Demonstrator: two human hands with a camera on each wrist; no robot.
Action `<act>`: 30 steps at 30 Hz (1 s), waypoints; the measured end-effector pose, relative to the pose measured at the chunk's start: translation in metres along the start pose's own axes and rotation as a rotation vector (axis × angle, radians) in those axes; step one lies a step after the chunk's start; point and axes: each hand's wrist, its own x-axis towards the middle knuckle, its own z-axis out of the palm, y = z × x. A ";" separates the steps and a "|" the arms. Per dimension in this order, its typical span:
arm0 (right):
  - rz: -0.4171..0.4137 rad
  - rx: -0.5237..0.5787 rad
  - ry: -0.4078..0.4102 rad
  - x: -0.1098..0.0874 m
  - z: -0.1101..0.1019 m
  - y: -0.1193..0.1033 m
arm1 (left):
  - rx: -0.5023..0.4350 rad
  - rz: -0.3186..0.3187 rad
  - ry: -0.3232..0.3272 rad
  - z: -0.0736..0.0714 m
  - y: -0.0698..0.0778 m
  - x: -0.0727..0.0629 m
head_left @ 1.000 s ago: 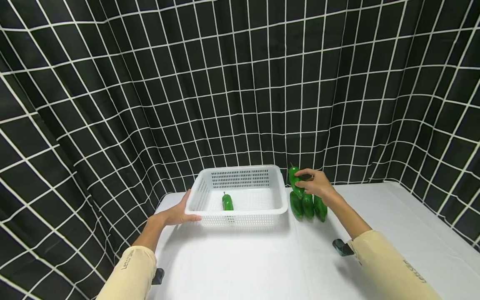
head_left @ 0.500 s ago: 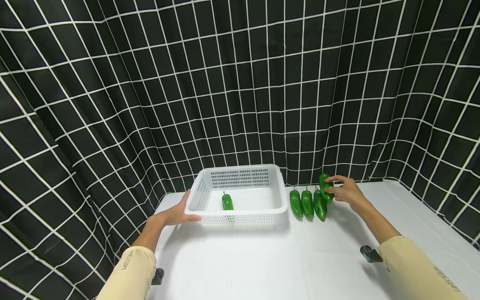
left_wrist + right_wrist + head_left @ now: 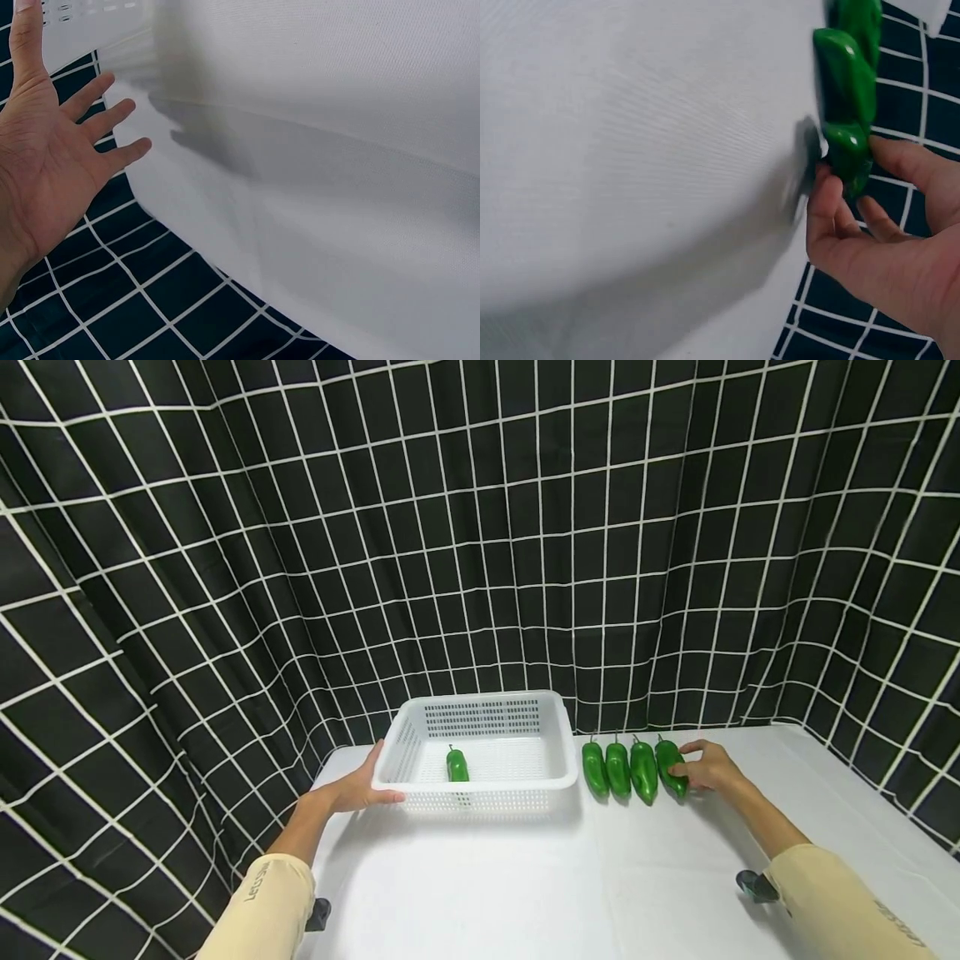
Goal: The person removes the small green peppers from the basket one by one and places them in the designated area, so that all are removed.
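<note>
To the right of a white plastic basket (image 3: 551, 783), several green peppers (image 3: 618, 770) lie side by side on the white table. The rightmost green pepper (image 3: 667, 762) is pinched between the thumb and fingers of my right hand (image 3: 712, 767); the right wrist view shows this green pepper (image 3: 847, 154) at the end of the row. My left hand (image 3: 356, 789) rests against the basket's left side, its thumb along the near left corner. In the left wrist view the left hand's fingers (image 3: 105, 120) are spread and straight. One green pepper (image 3: 457, 766) lies inside the basket.
A black curtain (image 3: 480, 543) with white grid lines stands behind the table and on both sides. The white tablecloth (image 3: 480, 885) stretches in front of the basket and to the right of the peppers.
My right hand has carried a green pepper rightward from beside the basket and lowered it to the right end of the row. The left hand and basket stay in place.
</note>
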 end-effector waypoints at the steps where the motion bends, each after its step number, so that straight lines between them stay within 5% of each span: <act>1: -0.005 -0.001 -0.007 0.000 0.000 0.001 | -0.005 -0.003 0.001 0.000 -0.001 0.001; 30: 0.030 0.002 -0.039 -0.001 0.006 0.007 | -0.036 0.026 -0.021 0.000 0.004 -0.002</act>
